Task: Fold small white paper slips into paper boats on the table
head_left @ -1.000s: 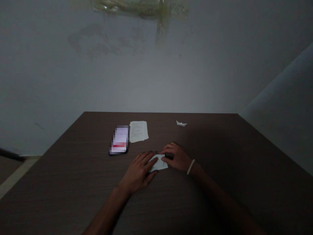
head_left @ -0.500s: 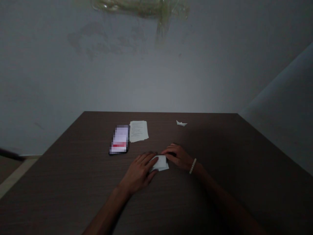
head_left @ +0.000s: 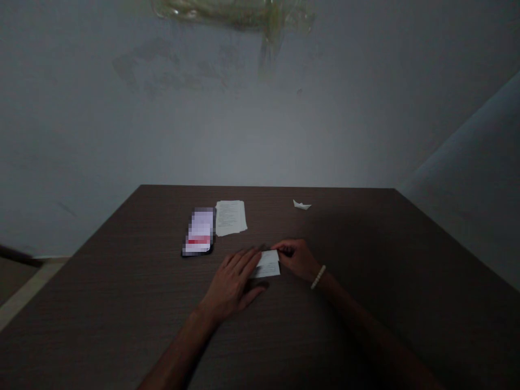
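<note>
A small folded sheet of paper [head_left: 267, 265] with faint print lies on the dark table between my hands. My left hand [head_left: 232, 280] rests flat over its left part, fingers stretched out and thumb apart near the lower edge; that side of the paper is hidden. At the upper right corner, my right hand [head_left: 298, 258] pinches the paper's edge between thumb and fingers. A beaded bracelet [head_left: 318, 277] circles the right wrist.
Beyond my left hand lies a stack of printed sheets [head_left: 231, 218], with a phone [head_left: 199, 232], its screen lit and blurred, to its left. A folded paper boat [head_left: 301, 205] sits near the back edge of the table [head_left: 349, 336], which meets a stained wall [head_left: 260, 119].
The paper's upper flap has shifted upward, showing more of the sheet below it. My left thumb has moved away from the paper, and my right hand has moved slightly right.
</note>
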A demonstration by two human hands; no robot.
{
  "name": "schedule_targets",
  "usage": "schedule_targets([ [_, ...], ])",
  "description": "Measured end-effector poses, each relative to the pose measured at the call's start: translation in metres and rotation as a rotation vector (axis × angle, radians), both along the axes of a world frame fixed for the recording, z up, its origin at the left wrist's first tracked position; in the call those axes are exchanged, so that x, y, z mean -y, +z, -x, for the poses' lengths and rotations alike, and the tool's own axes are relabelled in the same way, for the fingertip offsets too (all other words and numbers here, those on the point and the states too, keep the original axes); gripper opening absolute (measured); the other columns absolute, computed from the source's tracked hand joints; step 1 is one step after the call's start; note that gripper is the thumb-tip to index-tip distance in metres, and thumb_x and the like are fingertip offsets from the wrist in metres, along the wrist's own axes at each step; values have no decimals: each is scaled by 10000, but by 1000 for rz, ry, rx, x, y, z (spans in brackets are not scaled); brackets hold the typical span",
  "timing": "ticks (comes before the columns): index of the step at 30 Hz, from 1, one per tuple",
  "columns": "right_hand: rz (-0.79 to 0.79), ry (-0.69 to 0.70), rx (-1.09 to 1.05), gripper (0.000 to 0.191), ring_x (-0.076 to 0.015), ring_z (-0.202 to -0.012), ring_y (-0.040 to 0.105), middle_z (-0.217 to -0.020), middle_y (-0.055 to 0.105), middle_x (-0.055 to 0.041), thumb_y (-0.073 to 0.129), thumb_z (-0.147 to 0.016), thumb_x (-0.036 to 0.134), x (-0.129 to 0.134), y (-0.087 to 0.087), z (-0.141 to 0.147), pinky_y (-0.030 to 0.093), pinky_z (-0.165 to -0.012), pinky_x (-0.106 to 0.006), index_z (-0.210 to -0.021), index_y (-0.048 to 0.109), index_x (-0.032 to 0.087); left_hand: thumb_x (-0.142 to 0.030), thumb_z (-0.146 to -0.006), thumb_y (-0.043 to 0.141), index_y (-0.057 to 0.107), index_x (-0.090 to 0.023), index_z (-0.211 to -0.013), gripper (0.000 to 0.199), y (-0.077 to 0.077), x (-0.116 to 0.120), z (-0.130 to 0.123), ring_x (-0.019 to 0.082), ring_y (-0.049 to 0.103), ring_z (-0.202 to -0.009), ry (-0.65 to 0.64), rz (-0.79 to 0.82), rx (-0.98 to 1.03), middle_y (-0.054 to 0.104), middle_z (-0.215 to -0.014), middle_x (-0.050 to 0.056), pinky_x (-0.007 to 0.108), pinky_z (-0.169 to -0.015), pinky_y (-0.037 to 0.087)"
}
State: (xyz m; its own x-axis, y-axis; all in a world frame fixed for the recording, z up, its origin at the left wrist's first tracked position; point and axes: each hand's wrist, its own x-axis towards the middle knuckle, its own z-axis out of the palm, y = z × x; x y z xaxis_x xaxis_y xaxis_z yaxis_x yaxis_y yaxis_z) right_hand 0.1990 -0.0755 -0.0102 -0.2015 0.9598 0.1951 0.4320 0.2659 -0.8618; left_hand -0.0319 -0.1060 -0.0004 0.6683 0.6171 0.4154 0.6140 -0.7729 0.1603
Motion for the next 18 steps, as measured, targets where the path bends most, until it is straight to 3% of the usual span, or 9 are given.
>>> schedule_targets([
  [3, 114, -16, -143, 144, -176, -683, 684, -772, 741, -52, 625, -754, 230, -1, 0, 2, 517, -609, -264, -835, 724, 163, -465, -861, 614, 390, -118, -1404, 683, 1, 1, 0, 326, 481, -1242, 5, -110, -10, 498, -1390, 181, 481, -1003, 398],
  [9, 258, -65, -299, 141, -178, -670, 679, -701, 724, -39, 615, -698, 237, -3, 6, 5, 519, -620, -275, -773, 699, 152, -250, -902, 588, 488, -152, -1298, 419, 0, 3, -1, 286, 570, -1142, 30, -302, 1, 609, -1271, 141, 437, -952, 430],
  [18, 291, 9, -265, 161, -147, -647, 626, -706, 704, -19, 615, -712, 271, 2, 21, 10, 480, -640, -259, -792, 700, 160, -136, -893, 557, 610, -178, -1093, 211, 2, 5, 2, 230, 631, -878, 51, -265, 138, 717, -1018, 84, 374, -743, 475],
])
